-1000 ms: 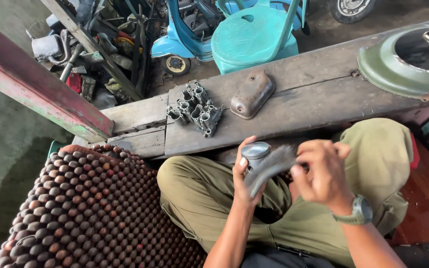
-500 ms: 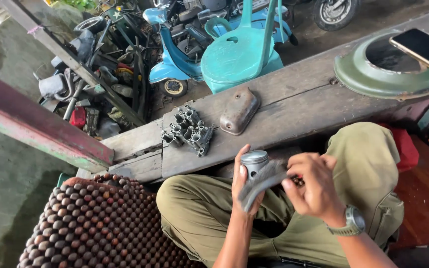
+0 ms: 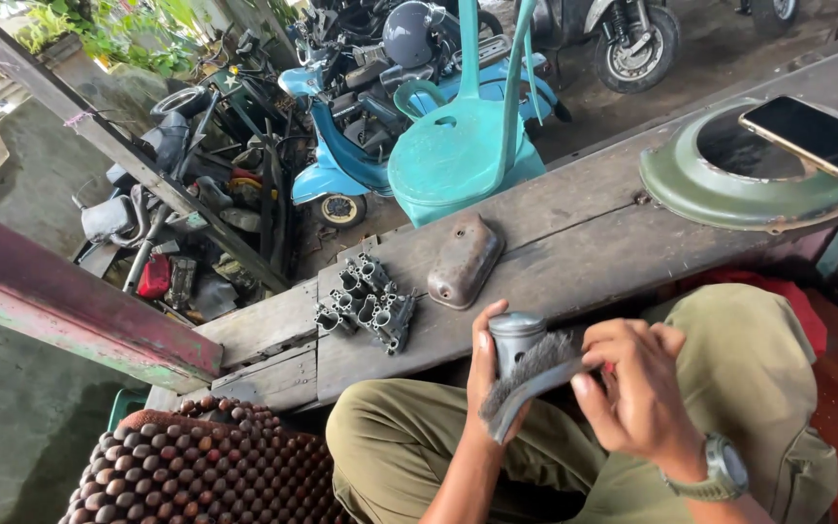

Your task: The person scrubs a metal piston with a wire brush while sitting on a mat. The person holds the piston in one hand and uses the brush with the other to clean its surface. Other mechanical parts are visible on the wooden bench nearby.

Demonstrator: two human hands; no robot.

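Hands meet over the person's lap, just below the near edge of the wooden tabletop [image 3: 574, 243]. The left hand [image 3: 485, 374] has its grip closed around a small grey metal cylinder [image 3: 516, 340], thumb on the near side, holding it upright. The right hand [image 3: 637, 393], with a watch [image 3: 725, 471] on its wrist, has its grip closed on the handle of a wire brush [image 3: 526, 378], whose bristles lie against the cylinder just below the left grip. A second ago the brush sat higher and hid more of the cylinder; now it slants lower and the cylinder's capped top shows clear above it.

The head has tilted up since then, so more of the yard beyond the tabletop is in view. Beyond the left grip, on the tabletop, lies a cluster of grey carburettor bodies [image 3: 366, 301], and just to its right a rusty brown metal cover [image 3: 463, 260]; both lie where they were. Far to the right of the right grip sits a green round metal housing [image 3: 691, 189], and a phone [image 3: 812, 134] rests across its rim, fully in view now where earlier only a corner showed. Left of the left grip, low down, is a brown beaded seat mat [image 3: 196, 471].
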